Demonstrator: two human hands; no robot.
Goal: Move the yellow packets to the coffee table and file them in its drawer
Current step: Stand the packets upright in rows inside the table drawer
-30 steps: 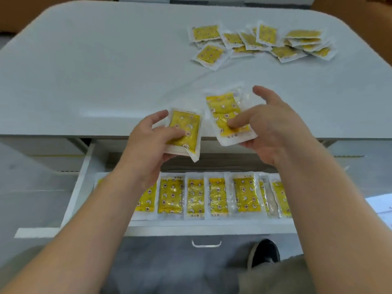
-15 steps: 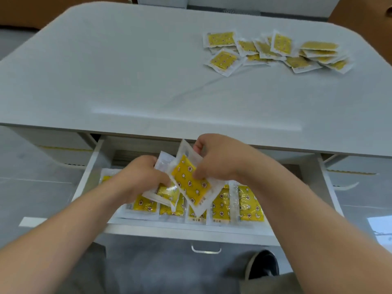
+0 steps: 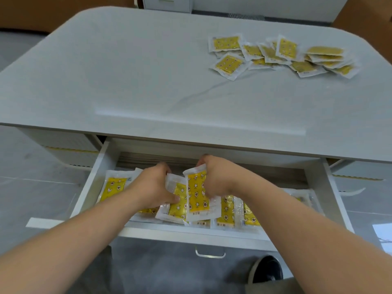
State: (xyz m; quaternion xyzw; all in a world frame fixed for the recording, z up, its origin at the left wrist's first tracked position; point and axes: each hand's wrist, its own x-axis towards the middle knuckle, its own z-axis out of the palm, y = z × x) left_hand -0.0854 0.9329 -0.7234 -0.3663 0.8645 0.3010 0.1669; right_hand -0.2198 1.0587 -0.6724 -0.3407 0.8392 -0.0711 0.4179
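The white coffee table (image 3: pixel 148 81) has its drawer (image 3: pixel 93 179) pulled open below the front edge. A row of yellow packets (image 3: pixel 228 211) stands along the drawer's front, with one more (image 3: pixel 113 186) at the left end. My left hand (image 3: pixel 152 187) grips a yellow packet (image 3: pixel 178 206) low in the drawer. Right beside it, my right hand (image 3: pixel 220 179) holds another packet (image 3: pixel 197 196) upright, over the row. A loose pile of several yellow packets (image 3: pixel 282 54) lies on the tabletop at the far right.
The drawer's metal handle (image 3: pixel 210 253) hangs under its front panel. My dark shoe (image 3: pixel 268 270) is on the grey tiled floor below. A white cabinet (image 3: pixel 167 3) stands behind the table, and brown furniture sits at both far corners.
Both hands have dropped from above the table's front edge into the drawer with their packets. The right hand's packet now stands upright over the row.
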